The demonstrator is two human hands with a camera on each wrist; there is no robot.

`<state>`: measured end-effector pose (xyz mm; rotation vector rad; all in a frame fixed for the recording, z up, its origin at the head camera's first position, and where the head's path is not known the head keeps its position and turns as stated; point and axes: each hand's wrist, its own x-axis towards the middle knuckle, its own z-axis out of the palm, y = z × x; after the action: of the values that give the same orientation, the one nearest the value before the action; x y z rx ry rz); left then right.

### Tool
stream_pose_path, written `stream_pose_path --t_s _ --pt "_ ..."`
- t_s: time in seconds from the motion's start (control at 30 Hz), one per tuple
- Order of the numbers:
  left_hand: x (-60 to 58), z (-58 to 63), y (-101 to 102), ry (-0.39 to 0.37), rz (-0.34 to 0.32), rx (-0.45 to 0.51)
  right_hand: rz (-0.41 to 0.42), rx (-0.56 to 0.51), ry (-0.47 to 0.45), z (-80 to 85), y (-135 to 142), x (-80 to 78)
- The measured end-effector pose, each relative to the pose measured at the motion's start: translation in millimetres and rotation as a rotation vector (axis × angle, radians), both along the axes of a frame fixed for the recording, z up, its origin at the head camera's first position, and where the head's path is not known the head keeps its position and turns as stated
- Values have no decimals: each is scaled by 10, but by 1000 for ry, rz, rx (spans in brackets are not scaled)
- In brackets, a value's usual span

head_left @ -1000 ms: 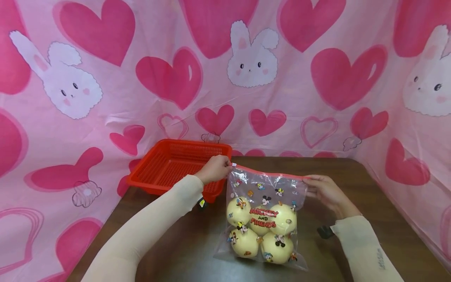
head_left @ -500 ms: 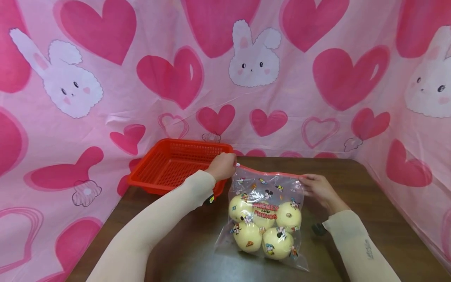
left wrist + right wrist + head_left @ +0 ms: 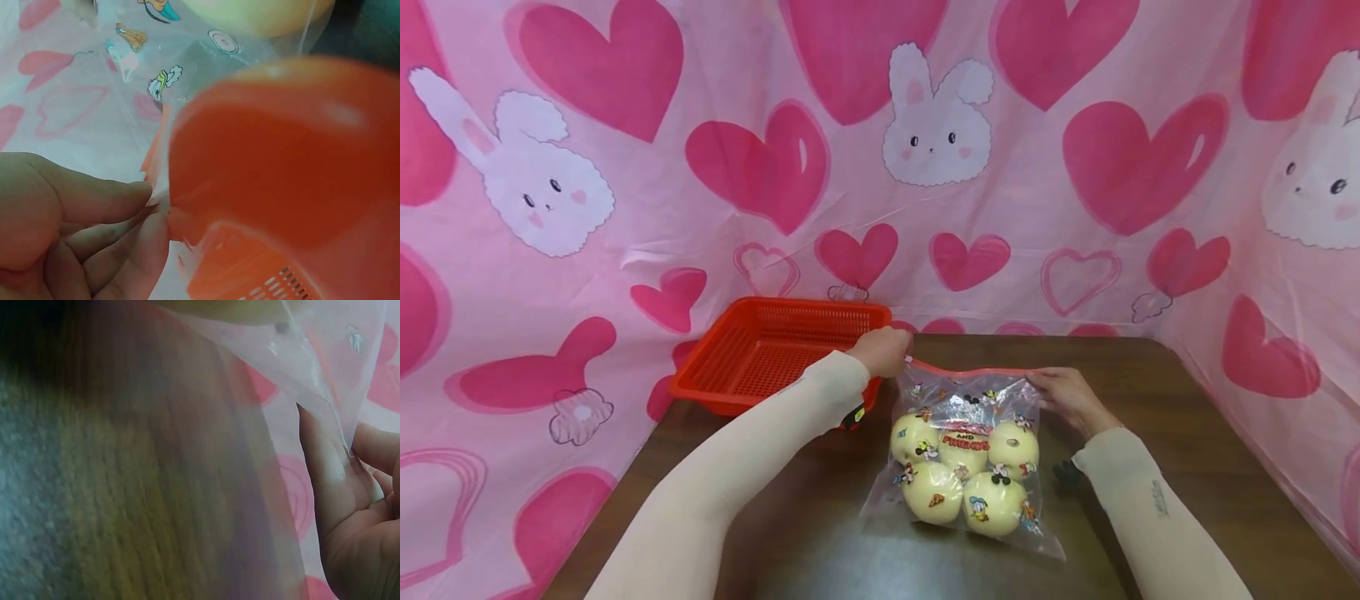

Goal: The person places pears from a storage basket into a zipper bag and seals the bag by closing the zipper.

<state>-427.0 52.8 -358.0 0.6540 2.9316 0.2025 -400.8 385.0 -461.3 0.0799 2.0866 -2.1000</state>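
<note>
A clear zip bag [image 3: 1037,543] printed with cartoon figures hangs upright over the table, several pale yellow round fruit-like things [image 3: 932,493] in its lower part. Along its top runs a red zip strip [image 3: 973,372]. My left hand [image 3: 883,352] pinches the top left corner near a small white slider; in the left wrist view, thumb and fingers of that hand [image 3: 81,225] meet at the bag's edge. At the top right corner my right hand [image 3: 1070,396] pinches the plastic, which the right wrist view shows between thumb and fingers of the hand [image 3: 356,506].
A red perforated plastic basket [image 3: 718,403] stands at the back left of the dark wood table [image 3: 1225,450], just behind my left forearm. Its wall [image 3: 300,169] fills much of the left wrist view. A pink heart-and-rabbit cloth [image 3: 1022,192] closes off the back and sides.
Both hands keep their hold on the bag. The left hand has moved slightly right and the right hand left, so the bag's top spans less. The fruit-like things have shifted and risen a little.
</note>
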Motion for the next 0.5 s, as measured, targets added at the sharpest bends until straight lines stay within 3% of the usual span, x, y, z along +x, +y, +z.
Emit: stream_pose_path --t_s 0.23,0.5 --pt "-95 -19 54 65 -41 -133 36 -23 -45 -91 29 -91" --pt "-228 1 191 46 -7 -293 -17 10 -61 -152 14 -128"
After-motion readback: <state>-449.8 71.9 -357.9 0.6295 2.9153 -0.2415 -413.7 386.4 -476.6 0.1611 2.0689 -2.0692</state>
